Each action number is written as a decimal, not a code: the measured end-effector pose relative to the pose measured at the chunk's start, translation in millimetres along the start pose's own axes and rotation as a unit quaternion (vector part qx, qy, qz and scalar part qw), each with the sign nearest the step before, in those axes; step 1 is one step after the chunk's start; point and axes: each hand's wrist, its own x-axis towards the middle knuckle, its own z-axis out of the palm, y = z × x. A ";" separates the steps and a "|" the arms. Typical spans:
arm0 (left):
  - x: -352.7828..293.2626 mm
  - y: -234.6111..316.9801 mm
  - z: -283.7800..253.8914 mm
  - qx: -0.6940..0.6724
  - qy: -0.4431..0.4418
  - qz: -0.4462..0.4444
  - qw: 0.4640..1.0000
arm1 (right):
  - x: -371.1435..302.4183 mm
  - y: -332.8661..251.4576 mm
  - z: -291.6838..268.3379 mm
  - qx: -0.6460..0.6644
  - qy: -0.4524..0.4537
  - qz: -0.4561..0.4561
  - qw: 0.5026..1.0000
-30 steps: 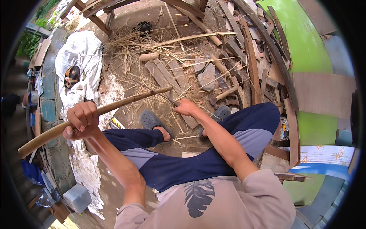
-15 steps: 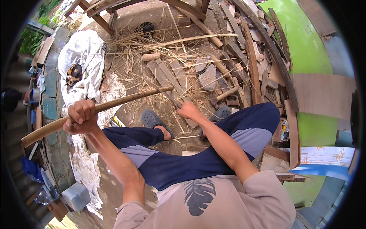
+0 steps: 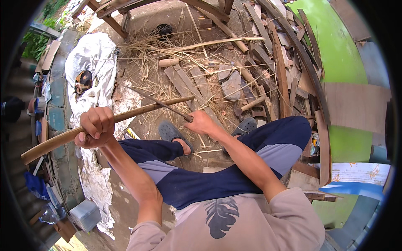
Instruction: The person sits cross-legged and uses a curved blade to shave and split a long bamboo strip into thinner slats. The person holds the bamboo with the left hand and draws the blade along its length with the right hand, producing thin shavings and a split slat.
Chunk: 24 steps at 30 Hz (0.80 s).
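Observation:
In the head view my left hand [image 3: 97, 126] is closed around a long, peeled-looking wooden stick [image 3: 138, 112], which slants from the lower left up toward the middle. My right hand [image 3: 204, 122] grips the handle of a long, narrow, dark-bladed knife [image 3: 157, 101]. Its blade crosses the stick close to the stick's far end and points up to the left. I cannot tell whether blade and stick touch. Both hands are in front of my knees, over the ground.
Thin shavings and strips [image 3: 146, 54] litter the ground ahead. A hammer [image 3: 250, 105] and a grey stone [image 3: 232, 85] lie before my right foot, beside piled planks [image 3: 278, 71]. On a white cloth [image 3: 90, 54] at left rests a mottled cat [image 3: 83, 82]. A wooden bench [image 3: 163, 5] stands beyond.
The knife has swung up and left, and its blade now crosses the stick instead of lying beside its far end. My right hand shifted slightly left; the left still holds the stick.

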 end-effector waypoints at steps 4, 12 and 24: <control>7.6 -4.1 8.3 -0.014 -0.009 -0.005 1.000 | 21.4 65.8 2.5 -0.034 0.036 0.064 0.997; 13.4 -12.6 13.7 -0.025 -0.008 -0.013 1.000 | 28.4 65.5 13.8 0.024 0.027 0.043 0.998; 5.9 -5.2 2.6 -0.012 0.009 -0.005 1.000 | 33.2 61.7 23.9 0.054 0.018 0.083 0.995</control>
